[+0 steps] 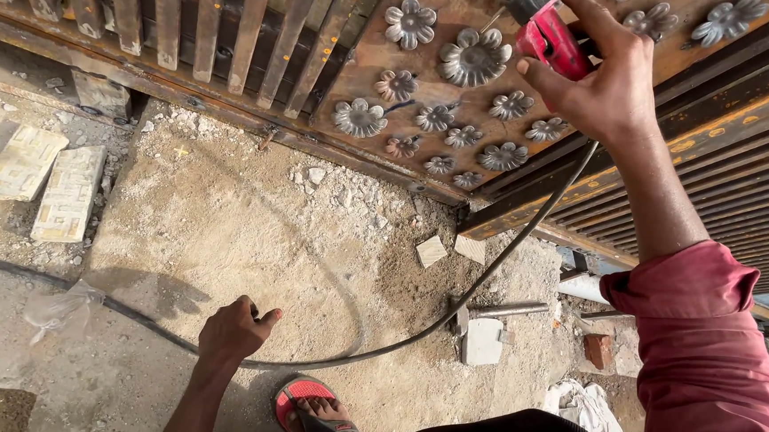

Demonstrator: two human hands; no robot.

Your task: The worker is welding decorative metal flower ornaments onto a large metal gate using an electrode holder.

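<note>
You are gripping the red tool (551, 41) in your right hand (602, 82), fingers closed round its body at one o'clock against the flowered metal panel (437, 77). It looks rigid and fairly heavy. Your left hand (233, 330) is closing on the limp black cable (450, 309) at seven o'clock. No containers are showing.

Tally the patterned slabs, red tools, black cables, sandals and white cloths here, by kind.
patterned slabs: 2
red tool: 1
black cable: 1
sandal: 1
white cloth: 1
Total: 6
</note>
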